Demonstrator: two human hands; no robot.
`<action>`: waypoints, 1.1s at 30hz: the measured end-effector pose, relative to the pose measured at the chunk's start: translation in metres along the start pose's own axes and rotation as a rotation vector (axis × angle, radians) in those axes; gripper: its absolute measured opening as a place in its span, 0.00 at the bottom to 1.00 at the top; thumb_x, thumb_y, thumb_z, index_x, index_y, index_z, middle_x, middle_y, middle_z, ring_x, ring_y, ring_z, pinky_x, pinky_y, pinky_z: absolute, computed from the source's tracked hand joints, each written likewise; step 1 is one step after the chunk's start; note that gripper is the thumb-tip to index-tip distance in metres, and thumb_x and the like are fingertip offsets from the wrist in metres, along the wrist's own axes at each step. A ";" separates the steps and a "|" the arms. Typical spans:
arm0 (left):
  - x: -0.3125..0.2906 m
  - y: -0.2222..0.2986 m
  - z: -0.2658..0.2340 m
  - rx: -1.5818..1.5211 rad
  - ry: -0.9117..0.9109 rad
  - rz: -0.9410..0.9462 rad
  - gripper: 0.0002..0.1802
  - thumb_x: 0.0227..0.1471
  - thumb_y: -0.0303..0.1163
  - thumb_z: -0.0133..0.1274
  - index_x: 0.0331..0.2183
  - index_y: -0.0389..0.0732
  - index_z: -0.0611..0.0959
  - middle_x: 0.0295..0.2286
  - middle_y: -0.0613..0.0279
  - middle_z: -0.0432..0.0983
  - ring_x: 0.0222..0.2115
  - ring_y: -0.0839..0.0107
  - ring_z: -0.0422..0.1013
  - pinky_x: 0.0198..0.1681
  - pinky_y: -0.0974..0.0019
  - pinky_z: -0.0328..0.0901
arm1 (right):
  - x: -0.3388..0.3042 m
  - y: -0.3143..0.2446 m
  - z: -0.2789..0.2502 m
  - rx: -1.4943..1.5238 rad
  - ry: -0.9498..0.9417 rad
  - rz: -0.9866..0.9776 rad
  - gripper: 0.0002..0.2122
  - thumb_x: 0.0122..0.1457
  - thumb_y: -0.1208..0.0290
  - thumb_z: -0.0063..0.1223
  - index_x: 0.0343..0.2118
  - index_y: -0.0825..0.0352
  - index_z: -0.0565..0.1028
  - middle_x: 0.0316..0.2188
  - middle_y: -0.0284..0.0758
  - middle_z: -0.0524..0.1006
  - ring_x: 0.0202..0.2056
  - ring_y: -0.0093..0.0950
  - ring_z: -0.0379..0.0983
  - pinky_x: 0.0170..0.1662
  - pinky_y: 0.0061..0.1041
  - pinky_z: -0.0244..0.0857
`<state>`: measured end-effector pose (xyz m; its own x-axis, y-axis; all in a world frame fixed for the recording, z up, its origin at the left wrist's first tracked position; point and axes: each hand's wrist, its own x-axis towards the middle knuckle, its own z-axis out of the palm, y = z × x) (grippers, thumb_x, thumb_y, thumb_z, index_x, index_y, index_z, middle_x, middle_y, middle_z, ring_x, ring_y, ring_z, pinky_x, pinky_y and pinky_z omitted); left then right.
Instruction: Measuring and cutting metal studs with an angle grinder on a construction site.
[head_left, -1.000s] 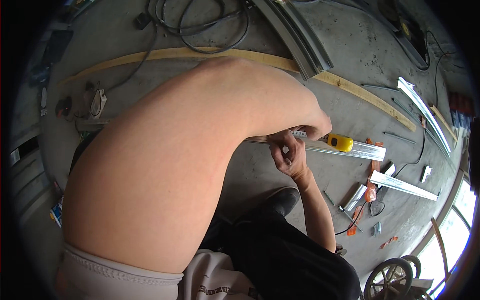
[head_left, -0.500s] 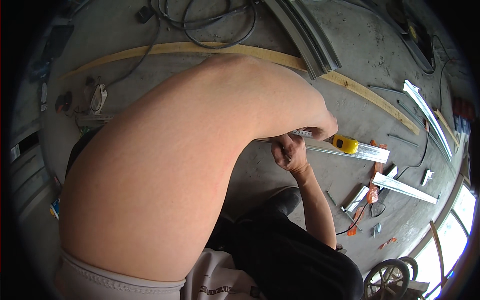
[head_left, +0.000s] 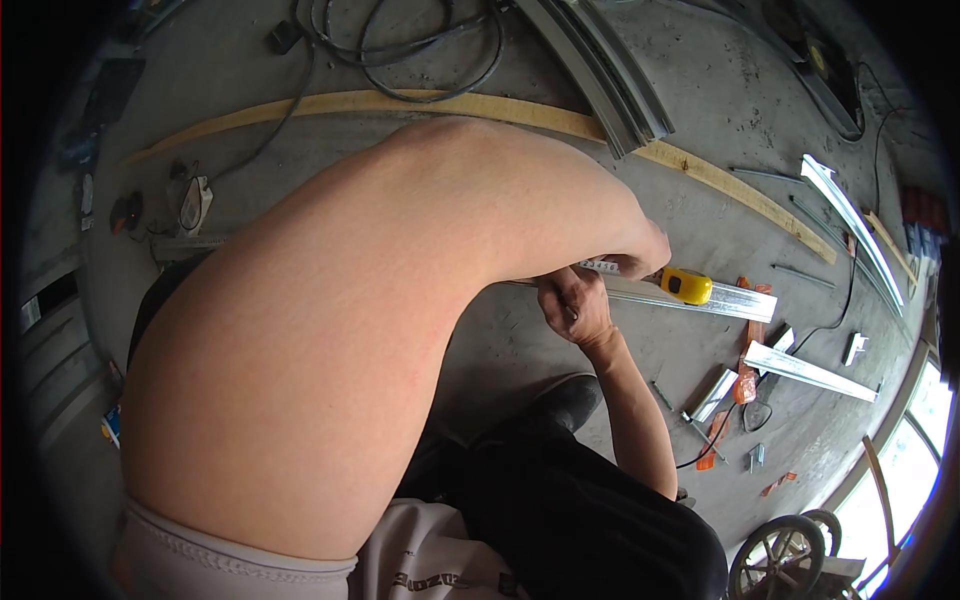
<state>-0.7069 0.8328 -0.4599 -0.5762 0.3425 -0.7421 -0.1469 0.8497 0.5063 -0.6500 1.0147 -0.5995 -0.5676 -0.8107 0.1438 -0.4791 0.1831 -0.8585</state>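
Note:
My bare left arm sweeps across the middle of the view and hides much of the work beneath it. At its end my left hand [head_left: 648, 254] is curled at a yellow tape measure [head_left: 687, 286], its fingertips partly hidden. The tape's white blade [head_left: 600, 266] runs out under this hand toward my right hand [head_left: 577, 303]. That right hand is closed, with the end of a thin pen-like stick showing between its fingers; its kind is unclear. Below both hands lies a long silvery metal profile [head_left: 735, 301], the tape measure resting over it.
A long wooden strip [head_left: 735, 190] crosses the floor behind my arm. Grey metal tracks [head_left: 610, 85] and a coiled black cable [head_left: 440, 60] lie at the back. To the right are another metal profile [head_left: 810, 374], orange scraps [head_left: 745, 385] and a spoked wheel [head_left: 775, 560].
Both hands and the tape measure stay almost in place. The whole view has shifted very slightly, and the tape measure appears a touch further left.

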 end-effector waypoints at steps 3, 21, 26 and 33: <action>0.028 0.001 0.011 0.082 -0.016 0.036 0.14 0.49 0.39 0.58 0.35 0.42 0.89 0.32 0.51 0.82 0.34 0.57 0.77 0.41 0.49 0.67 | -0.003 -0.003 -0.004 -0.019 -0.055 0.012 0.06 0.51 0.81 0.55 0.33 0.68 0.77 0.24 0.43 0.79 0.27 0.43 0.79 0.32 0.36 0.73; 0.145 0.038 0.059 0.523 -0.030 0.297 0.13 0.52 0.33 0.65 0.40 0.36 0.90 0.40 0.49 0.86 0.44 0.52 0.82 0.48 0.48 0.75 | -0.039 0.000 -0.160 -0.692 0.110 0.131 0.16 0.61 0.73 0.63 0.51 0.68 0.76 0.46 0.43 0.81 0.47 0.43 0.80 0.50 0.35 0.75; 0.117 0.041 0.059 0.517 0.020 0.309 0.14 0.52 0.32 0.64 0.39 0.35 0.89 0.40 0.44 0.85 0.44 0.48 0.81 0.49 0.47 0.74 | -0.035 0.003 -0.168 -0.529 -0.129 0.253 0.20 0.53 0.72 0.71 0.47 0.65 0.74 0.42 0.41 0.80 0.44 0.45 0.80 0.47 0.38 0.75; 0.021 -0.035 0.074 0.159 -0.216 0.214 0.15 0.64 0.34 0.50 0.44 0.33 0.81 0.34 0.38 0.82 0.38 0.45 0.82 0.43 0.45 0.75 | -0.037 -0.032 -0.126 -0.275 -0.080 0.159 0.19 0.51 0.73 0.73 0.41 0.68 0.72 0.39 0.41 0.80 0.35 0.43 0.81 0.38 0.37 0.77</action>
<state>-0.6546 0.8397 -0.5253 -0.3946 0.5825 -0.7106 0.0957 0.7952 0.5987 -0.6977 1.1088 -0.5158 -0.6008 -0.7988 -0.0300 -0.5574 0.4455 -0.7006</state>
